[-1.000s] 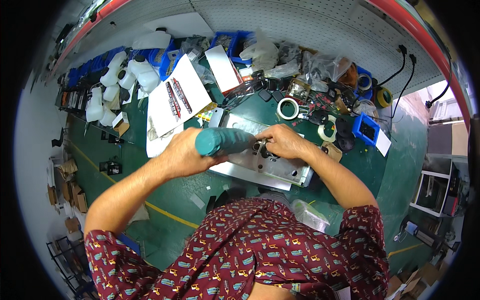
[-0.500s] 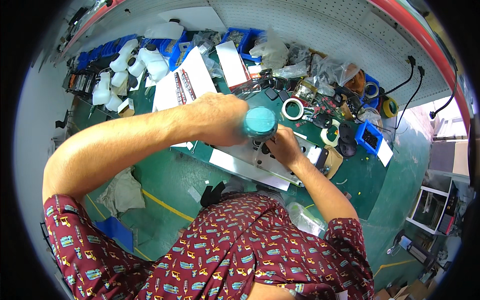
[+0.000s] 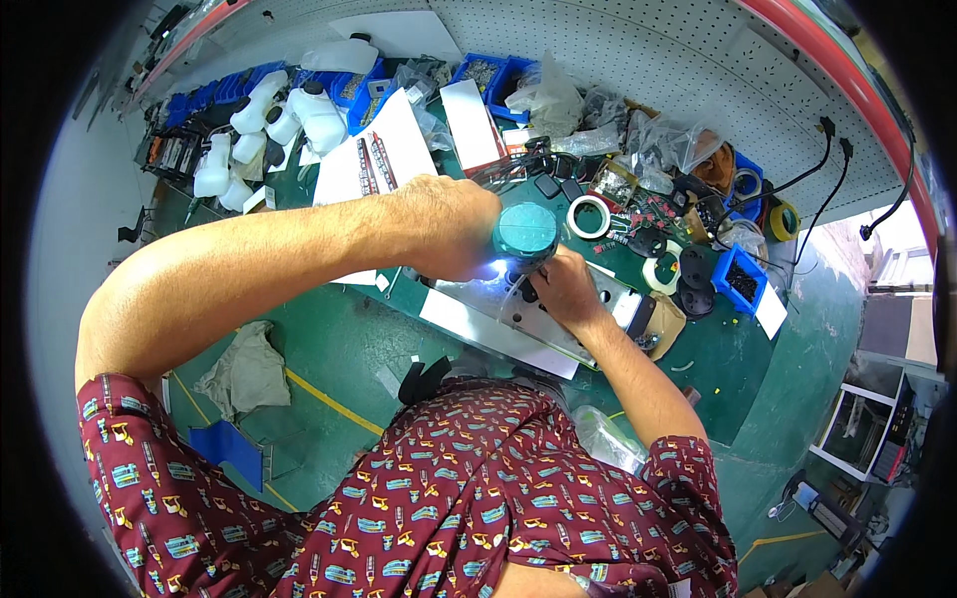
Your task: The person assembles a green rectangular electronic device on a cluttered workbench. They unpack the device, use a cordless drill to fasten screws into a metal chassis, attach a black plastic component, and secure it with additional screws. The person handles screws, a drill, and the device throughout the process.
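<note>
A teal power drill, seen from its rear end, stands over a silver metal plate with dark holes. My left hand is wrapped round the drill, coming in from the left with the elbow raised. A bright white light glows beside the drill's body. Just under the drill, at its right side, my right hand is closed, its fingers curled down at the plate. Whatever lies between those fingertips, and the drill's tip, is hidden. A white strip lies along the near side of the plate.
White tape rolls, a blue bin of black parts and dark round parts crowd the right of the green bench. White bottles and paper sheets stand left and behind. Black cables hang at the right.
A white light now shines beside the drill, where none showed before. Both hands keep nearly the same place over the plate. The whole view has shifted slightly.
</note>
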`<state>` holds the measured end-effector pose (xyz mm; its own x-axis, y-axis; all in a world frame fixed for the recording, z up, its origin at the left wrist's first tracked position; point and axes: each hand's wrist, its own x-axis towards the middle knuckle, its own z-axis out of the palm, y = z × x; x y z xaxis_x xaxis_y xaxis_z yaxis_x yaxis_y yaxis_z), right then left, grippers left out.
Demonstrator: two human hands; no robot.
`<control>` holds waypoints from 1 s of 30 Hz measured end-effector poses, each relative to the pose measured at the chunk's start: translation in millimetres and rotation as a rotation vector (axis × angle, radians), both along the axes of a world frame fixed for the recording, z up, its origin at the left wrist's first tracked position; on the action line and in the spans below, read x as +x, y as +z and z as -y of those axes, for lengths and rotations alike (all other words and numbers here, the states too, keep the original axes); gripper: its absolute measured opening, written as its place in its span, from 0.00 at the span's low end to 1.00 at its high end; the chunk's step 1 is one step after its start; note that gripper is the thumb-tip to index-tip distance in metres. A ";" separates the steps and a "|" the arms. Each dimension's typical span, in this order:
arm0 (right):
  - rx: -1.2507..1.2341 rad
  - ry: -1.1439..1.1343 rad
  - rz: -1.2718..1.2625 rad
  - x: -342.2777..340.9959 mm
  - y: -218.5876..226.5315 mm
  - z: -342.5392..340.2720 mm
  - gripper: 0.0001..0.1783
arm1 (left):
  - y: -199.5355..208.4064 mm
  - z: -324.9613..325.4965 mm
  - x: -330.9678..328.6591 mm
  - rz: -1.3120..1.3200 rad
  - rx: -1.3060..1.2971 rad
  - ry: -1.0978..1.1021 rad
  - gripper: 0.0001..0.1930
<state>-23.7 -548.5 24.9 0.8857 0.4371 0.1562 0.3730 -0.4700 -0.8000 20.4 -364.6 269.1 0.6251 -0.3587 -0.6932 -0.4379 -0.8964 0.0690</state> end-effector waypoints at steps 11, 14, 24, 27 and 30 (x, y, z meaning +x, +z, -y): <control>0.069 0.000 0.021 1.0 -7.0 1.1 0.05 | -3.9 -11.0 -10.5 0.037 -0.086 0.078 0.22; 0.054 0.003 0.021 0.2 -4.8 1.0 0.06 | -6.7 -12.7 -12.7 0.057 -0.098 0.090 0.22; 0.026 -0.012 -0.003 -0.6 -6.0 1.5 0.05 | -8.1 -6.2 -5.8 0.036 -0.100 0.070 0.21; 0.030 -0.025 -0.061 -1.8 -0.2 -0.6 0.05 | -9.8 -6.6 -5.4 0.036 -0.098 0.052 0.19; 0.061 -0.002 -0.017 -1.6 0.9 0.6 0.05 | -15.4 -7.7 -7.7 0.056 -0.087 0.023 0.18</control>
<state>-25.3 -549.1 25.7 0.8892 0.4257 0.1677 0.3585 -0.4206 -0.8334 12.7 -356.9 253.8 0.6704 -0.4013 -0.6241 -0.4231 -0.8978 0.1228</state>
